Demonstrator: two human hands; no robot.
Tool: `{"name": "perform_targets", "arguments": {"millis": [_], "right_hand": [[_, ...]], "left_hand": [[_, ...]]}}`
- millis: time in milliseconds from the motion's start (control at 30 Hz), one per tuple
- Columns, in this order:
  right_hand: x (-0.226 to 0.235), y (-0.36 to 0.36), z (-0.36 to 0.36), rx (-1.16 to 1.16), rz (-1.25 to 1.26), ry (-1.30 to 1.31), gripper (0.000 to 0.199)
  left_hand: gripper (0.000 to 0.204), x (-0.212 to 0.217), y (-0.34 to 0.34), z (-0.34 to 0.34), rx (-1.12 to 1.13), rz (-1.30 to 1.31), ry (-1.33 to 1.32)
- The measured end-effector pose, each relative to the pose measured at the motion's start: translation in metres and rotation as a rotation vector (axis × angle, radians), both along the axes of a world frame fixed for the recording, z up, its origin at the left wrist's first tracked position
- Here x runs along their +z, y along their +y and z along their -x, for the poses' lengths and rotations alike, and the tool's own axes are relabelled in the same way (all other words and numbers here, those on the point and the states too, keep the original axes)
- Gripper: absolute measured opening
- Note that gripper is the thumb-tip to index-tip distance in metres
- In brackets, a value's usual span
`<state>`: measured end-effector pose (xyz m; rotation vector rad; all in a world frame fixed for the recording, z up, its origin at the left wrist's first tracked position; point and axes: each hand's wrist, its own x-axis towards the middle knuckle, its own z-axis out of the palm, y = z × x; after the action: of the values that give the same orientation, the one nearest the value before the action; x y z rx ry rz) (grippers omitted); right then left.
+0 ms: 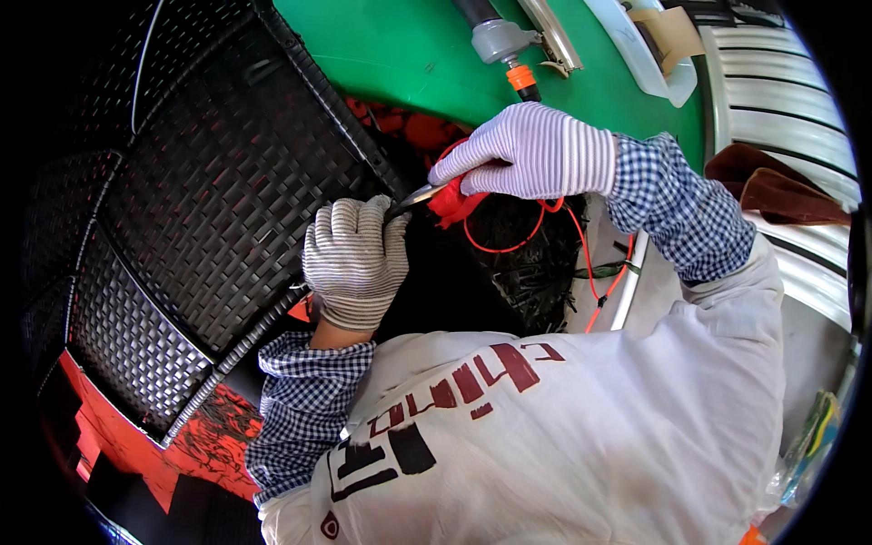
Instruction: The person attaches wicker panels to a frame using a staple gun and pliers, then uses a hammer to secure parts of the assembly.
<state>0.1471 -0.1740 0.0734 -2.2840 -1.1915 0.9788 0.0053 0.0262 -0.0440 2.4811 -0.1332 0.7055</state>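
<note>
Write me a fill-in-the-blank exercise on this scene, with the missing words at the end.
1. The left hand wears a glove patterned with ____.
2. The grip of the metal tool in the right hand is coloured ____.
3. The large woven panel is coloured ____.
4. The work surface at the picture's top is coloured ____.

Missing words: stripes; red; black; green.

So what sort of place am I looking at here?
Probably a workshop, perhaps one handling woven furniture. A large black woven piece fills the left side, an orange-collared grey tool lies on a green surface, and the gloved right hand holds a red-handled tool.
</note>
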Motion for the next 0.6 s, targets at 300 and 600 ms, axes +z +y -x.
{"name": "perform_targets", "arguments": {"millis": [300,600], "right_hand": [[0.044,0.000,0.034,0.317,0.198,-0.724,0.036],[0.040,0.013,0.048,0.363,0.330,-0.674,0.039]], "left_hand": [[0.025,0.006,0.000,0.001,0.015,-0.014,0.004],[0.026,0.008,0.000,0.002,0.009,-0.036,0.041]]}}
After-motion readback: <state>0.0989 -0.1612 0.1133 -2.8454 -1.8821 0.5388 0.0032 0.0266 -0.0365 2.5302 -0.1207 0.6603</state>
